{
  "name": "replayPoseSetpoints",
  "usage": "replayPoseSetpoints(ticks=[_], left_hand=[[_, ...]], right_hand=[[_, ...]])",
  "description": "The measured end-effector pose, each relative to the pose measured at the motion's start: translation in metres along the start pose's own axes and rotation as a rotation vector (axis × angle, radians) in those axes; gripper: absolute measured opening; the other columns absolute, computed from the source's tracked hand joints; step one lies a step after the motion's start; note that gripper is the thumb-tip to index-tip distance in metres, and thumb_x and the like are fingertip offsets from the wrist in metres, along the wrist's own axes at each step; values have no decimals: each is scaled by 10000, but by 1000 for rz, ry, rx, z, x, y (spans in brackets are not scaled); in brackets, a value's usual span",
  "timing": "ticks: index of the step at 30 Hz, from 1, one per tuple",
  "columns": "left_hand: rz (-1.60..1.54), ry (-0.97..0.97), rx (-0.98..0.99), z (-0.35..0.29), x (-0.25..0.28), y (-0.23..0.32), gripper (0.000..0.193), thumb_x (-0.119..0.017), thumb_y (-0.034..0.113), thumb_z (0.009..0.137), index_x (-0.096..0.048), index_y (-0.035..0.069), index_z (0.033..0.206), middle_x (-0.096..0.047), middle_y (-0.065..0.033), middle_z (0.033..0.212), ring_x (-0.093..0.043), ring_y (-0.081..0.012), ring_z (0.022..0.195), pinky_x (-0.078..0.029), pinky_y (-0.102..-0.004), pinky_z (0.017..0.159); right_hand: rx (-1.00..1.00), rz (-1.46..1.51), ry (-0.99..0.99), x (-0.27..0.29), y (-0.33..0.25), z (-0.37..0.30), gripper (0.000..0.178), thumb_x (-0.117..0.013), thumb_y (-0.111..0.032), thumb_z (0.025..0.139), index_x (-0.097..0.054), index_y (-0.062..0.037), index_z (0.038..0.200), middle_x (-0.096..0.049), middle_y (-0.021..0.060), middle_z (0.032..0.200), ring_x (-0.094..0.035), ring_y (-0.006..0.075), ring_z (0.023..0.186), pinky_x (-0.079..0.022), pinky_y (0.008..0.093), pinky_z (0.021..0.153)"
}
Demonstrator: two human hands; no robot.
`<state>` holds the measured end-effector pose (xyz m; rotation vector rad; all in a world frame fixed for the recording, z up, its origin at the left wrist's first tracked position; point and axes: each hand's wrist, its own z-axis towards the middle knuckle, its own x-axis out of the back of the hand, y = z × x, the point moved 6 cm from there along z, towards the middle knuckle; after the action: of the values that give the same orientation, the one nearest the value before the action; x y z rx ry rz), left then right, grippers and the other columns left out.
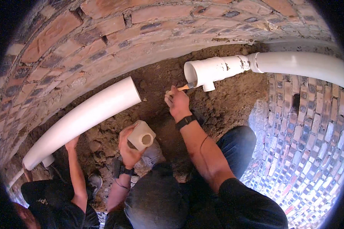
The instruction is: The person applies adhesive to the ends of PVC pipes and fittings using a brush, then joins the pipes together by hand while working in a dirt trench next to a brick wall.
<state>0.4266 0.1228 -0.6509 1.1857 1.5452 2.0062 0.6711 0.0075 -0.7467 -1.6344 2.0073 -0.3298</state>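
Observation:
My left hand (127,148) is closed around a whitish square-sided plastic bottle (141,131), whose round mouth is uncapped. What is inside cannot be made out. A small paintbrush (184,87) with a wooden handle is gripped in my right hand (178,101). Its bristle end is at the lower rim of the white pipe fitting (214,70), at the open socket. The fitting has a short side branch pointing down and dark smudges near its far end. Across a gap to the left, a white pipe (91,110) shows its cut open end, facing the socket.
A co-worker's hand (72,143) supports the left pipe from below. Another long white pipe (302,65) joins the fitting's right end. Loose brown soil (233,93) lies beneath. Brick walls (156,17) curve around the space, and a bent denim knee (239,141) is beside my right forearm.

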Motion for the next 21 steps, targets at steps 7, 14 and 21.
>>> replayPoseSetpoints(ticks=[7, 14, 21], left_hand=[[13, 21, 9, 3, 6, 8, 708, -930, 178, 654, -580, 39, 1254, -651, -192, 1264, -615, -380, 1183, -481, -478, 1036], [8, 53, 12, 1, 17, 10, 715, -934, 114, 631, -589, 42, 1252, -668, -202, 1253, -629, -401, 1170, -490, -493, 1032], [-35, 41, 7, 3, 6, 3, 734, -938, 131, 626, -580, 48, 1262, -661, -201, 1260, -621, -403, 1181, -487, -502, 1031]], right_hand=[[388, -216, -74, -18, -26, -7, 188, -677, -168, 993, -577, -43, 894, -638, 72, 753, -595, 155, 555, -507, 320, 497], [446, -468, 31, -44, -51, 23, 207, -682, -138, 966, -571, -51, 815, -576, 41, 664, -504, 153, 496, -363, 359, 455], [-43, -202, 21, 4, -25, 43, 151, -628, -197, 1002, -569, -100, 903, -602, 47, 764, -485, 118, 543, -387, 259, 456]])
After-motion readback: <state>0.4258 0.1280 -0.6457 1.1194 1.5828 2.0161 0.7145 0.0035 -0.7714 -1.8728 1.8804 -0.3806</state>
